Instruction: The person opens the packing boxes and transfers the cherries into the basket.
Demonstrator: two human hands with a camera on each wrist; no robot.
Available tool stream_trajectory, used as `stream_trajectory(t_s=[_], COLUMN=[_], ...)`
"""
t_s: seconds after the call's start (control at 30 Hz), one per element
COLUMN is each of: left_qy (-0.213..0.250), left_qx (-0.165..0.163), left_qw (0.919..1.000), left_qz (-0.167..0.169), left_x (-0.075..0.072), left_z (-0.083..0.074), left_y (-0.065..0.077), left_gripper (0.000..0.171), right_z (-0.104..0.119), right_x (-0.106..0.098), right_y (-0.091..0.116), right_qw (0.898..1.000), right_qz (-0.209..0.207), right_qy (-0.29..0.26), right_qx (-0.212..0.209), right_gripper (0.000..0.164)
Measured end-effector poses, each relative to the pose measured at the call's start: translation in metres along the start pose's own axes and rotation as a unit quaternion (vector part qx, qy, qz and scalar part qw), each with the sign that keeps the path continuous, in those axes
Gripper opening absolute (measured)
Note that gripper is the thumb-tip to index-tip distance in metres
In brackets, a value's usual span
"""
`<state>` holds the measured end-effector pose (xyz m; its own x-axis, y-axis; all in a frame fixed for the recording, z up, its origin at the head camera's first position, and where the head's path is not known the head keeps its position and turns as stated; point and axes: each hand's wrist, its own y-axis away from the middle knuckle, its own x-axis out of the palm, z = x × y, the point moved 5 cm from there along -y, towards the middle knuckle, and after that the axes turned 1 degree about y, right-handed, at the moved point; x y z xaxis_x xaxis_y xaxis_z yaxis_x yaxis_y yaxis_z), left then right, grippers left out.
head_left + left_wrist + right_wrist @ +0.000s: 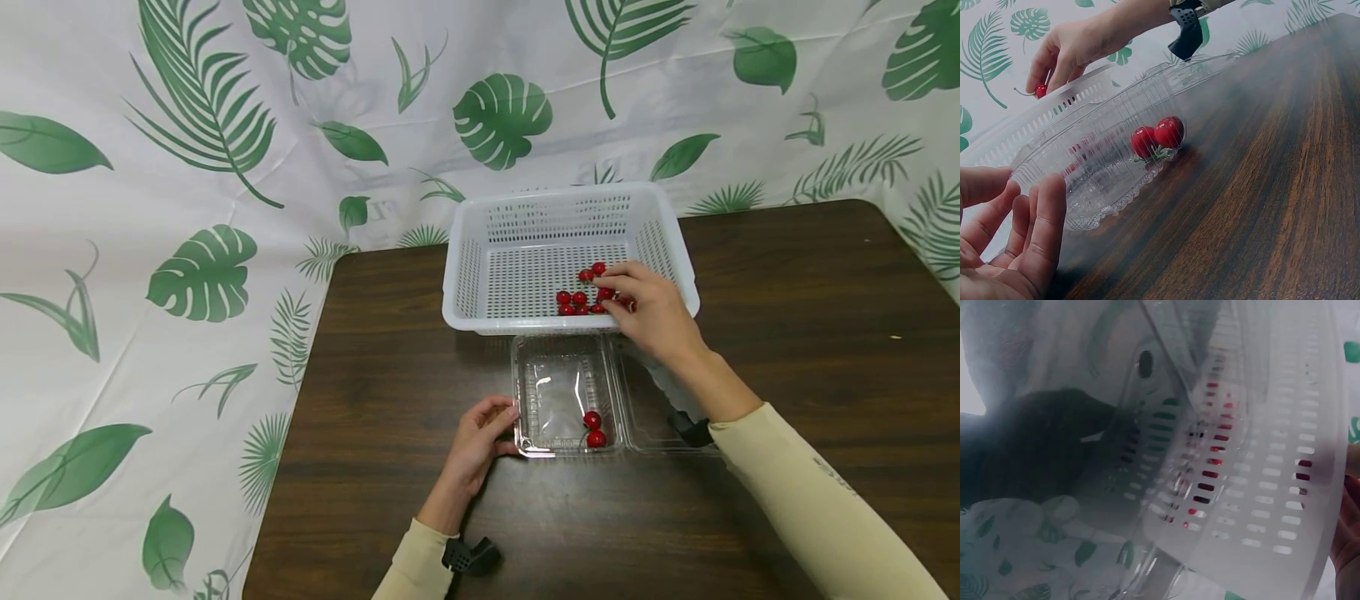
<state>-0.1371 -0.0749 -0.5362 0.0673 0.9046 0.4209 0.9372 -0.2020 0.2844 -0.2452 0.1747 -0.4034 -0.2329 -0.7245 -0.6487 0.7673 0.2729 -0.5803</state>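
My left hand holds the left edge of a clear plastic clamshell box, thumb at the rim and fingers against the side. Two red cherry tomatoes with green leafy tops lie in the box's near right corner. Over the front right of a white perforated basket, my right hand pinches a cherry tomato by thumb and fingertips; its thin stem sticks out. Several more cherry tomatoes lie beneath and beside this hand in the basket. In the right wrist view, the basket wall and clear plastic hide most of the hand.
The box's clear lid lies folded out to the right, under my right forearm. The basket stands just behind the box on a dark wooden table. A white sheet with green leaf prints hangs behind and at the left.
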Motion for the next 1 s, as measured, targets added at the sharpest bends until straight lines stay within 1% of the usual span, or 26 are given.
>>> stream_trajectory(t_s=[0.2,0.3,0.4,0.6,0.7,0.77,0.87,0.93,1.0], left_qy=[-0.002,0.000,0.001,0.002,0.002,0.002,0.000,0.000,0.000], left_qx=[0.002,0.001,0.000,-0.001,-0.002,-0.001,0.001,0.001,0.001], left_qw=[1.0000,1.0000,1.0000,1.0000,1.0000,1.0000,1.0000,1.0000,1.0000], left_qz=[-0.001,-0.001,-0.001,-0.002,-0.002,-0.003,-0.003,-0.003,-0.003], left_x=[0.001,0.001,0.001,0.002,0.002,0.002,0.001,0.001,0.001], left_z=[0.000,0.000,0.000,-0.001,-0.001,-0.001,-0.001,-0.001,-0.001], left_y=[0.000,0.000,0.000,0.000,0.000,0.000,0.000,0.001,0.001], left_gripper=[0.025,0.021,0.017,0.010,0.010,0.010,0.012,0.014,0.015], right_z=[-0.005,-0.007,-0.008,-0.003,0.006,0.016,0.033,0.044,0.054], right_x=[-0.001,-0.002,-0.003,-0.006,-0.008,-0.009,-0.006,-0.001,0.006], right_y=[0.002,0.003,0.004,0.005,0.004,0.004,0.003,0.005,0.009], right_qw=[1.000,0.999,0.998,0.998,0.999,1.000,0.999,0.995,0.986], right_qz=[0.007,0.014,0.018,0.013,0.008,0.014,0.050,0.097,0.159], right_qy=[0.002,0.009,0.017,0.022,0.014,0.005,-0.004,-0.004,0.004], right_qx=[0.029,0.046,0.054,0.049,0.037,0.020,-0.014,-0.030,-0.040], right_gripper=[0.034,0.034,0.034,0.035,0.035,0.037,0.038,0.038,0.038])
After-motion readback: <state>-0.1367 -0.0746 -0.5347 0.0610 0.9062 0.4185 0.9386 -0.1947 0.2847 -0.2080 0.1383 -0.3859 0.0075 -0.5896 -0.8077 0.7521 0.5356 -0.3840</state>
